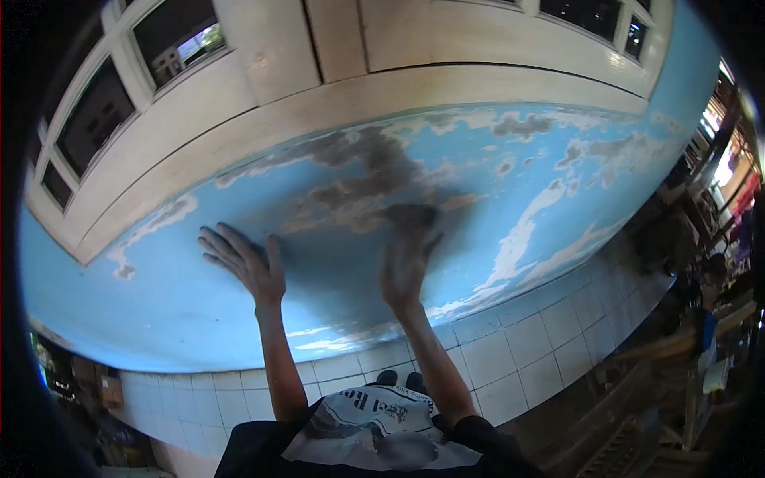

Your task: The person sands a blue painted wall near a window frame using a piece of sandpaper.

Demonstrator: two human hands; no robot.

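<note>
My left hand [245, 259] lies flat against the blue wall [183, 299] with its fingers spread, holding nothing. To its right, my right hand [405, 267] is smeared by motion and bent against the same wall. Under its fingertips is a dark flat piece [411, 215] that looks like sandpaper, though the blur hides its exact kind. Just above, the paint is worn away in a grey bare patch [362, 163]. Pale patches [522, 235] show through the blue to the right of my right hand.
A cream wooden window frame [279, 80] with dark glass panes runs above the wall. White tiles [518, 350] cover the floor at the wall's foot, where my shoes stand. Wooden furniture [637, 406] and clutter stand at the right; a cardboard box [110, 390] is at the left.
</note>
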